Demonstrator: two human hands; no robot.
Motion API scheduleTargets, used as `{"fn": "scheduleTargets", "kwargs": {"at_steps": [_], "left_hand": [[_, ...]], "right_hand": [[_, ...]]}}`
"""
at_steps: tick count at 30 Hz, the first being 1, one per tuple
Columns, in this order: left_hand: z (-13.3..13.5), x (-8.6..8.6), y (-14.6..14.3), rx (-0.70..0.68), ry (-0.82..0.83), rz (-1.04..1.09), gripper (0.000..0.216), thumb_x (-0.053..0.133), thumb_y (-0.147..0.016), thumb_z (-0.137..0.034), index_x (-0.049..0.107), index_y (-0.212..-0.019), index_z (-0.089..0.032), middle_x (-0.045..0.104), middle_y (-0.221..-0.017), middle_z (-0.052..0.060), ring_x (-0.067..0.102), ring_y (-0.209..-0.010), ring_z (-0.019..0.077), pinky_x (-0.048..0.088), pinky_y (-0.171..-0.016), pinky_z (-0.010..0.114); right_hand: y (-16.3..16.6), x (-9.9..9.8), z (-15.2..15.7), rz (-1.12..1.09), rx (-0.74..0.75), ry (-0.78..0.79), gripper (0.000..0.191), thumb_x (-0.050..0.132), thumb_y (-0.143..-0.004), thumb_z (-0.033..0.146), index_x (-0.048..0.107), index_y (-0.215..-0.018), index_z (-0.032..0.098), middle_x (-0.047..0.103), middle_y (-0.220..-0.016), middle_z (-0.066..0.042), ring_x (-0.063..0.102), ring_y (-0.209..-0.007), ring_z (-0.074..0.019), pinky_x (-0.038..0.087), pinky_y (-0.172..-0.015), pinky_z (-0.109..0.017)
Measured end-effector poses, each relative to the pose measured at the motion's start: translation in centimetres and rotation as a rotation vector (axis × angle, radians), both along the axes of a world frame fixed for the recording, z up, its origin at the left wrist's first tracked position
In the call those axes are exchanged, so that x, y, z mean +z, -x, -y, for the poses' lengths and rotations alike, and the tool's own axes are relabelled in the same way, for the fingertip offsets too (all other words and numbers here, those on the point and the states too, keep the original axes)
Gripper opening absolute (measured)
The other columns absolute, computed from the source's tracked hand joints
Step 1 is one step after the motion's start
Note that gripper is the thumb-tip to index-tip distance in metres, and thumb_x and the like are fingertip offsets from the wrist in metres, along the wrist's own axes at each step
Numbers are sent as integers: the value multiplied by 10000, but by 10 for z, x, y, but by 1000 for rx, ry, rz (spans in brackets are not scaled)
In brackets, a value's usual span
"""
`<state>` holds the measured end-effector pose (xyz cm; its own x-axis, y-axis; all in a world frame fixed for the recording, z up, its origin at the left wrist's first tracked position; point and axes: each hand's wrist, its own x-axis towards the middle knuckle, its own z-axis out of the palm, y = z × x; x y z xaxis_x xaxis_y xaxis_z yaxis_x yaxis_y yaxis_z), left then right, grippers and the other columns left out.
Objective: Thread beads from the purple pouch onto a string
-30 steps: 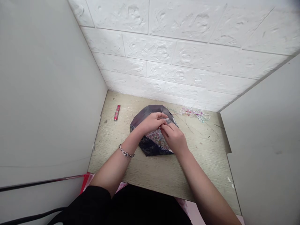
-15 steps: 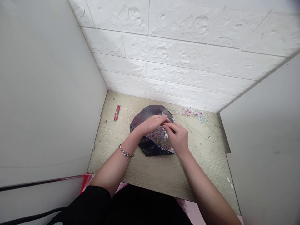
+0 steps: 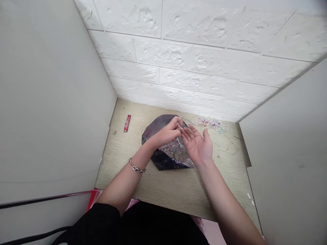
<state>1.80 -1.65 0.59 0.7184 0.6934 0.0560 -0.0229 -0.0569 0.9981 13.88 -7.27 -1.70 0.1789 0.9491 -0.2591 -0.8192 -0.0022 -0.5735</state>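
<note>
bare desk [image 3: 176,190] near the front edge; bag [image 3: 163,160] mid-desk, beads [image 3: 212,124] and tube [image 3: 127,123] by the back wall

Whatever the left hand [image 3: 166,134] pinches at its fingertips is too small to tell; it and the right hand [image 3: 198,147] hide the middle of the bag [image 3: 163,162]; the beads [image 3: 212,124] behind blur together; the right forearm [image 3: 230,211] runs off the bottom edge.

We see a dark purple bag [image 3: 163,160] of pink-speckled beads, a red tube [image 3: 127,123], a pale wood-grain desk [image 3: 168,187].
</note>
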Motion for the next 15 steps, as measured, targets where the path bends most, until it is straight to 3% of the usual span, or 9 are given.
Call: {"fn": "scheduleTargets", "kwargs": {"at_steps": [3,7,10,15], "left_hand": [[3,2,0,27,-245,-103,108,407,-662,-98,451,-733,-166,382,-629,-31,349,-553,64,313,-522,202],[7,0,-4,136,-604,-286,124,488,-696,-198,581,-772,-170,437,-716,-1,420,-672,93,362,-652,242],[9,-6,-9,128,-696,-306,153,472,-733,-215,613,-775,-172,478,-755,17,462,-744,106,382,-718,254],[8,-15,-13,111,-758,-306,205,432,-767,-195,618,-852,-184,534,-830,29,486,-795,107,397,-761,261]], "right_hand": [[-2,2,1,-71,35,-17,473,188,-823,460,534,-846,138,611,-853,-102,572,-848,-164,472,-716,-305],[-4,1,2,-54,68,-40,477,186,-805,503,514,-876,164,593,-958,-107,566,-831,-145,478,-643,-279],[-4,1,3,43,95,-88,501,163,-792,538,506,-893,185,576,-1006,-103,557,-819,-147,470,-615,-285],[-2,1,3,143,119,-101,512,149,-787,546,500,-912,194,589,-914,-84,547,-719,-137,457,-593,-281]]}}
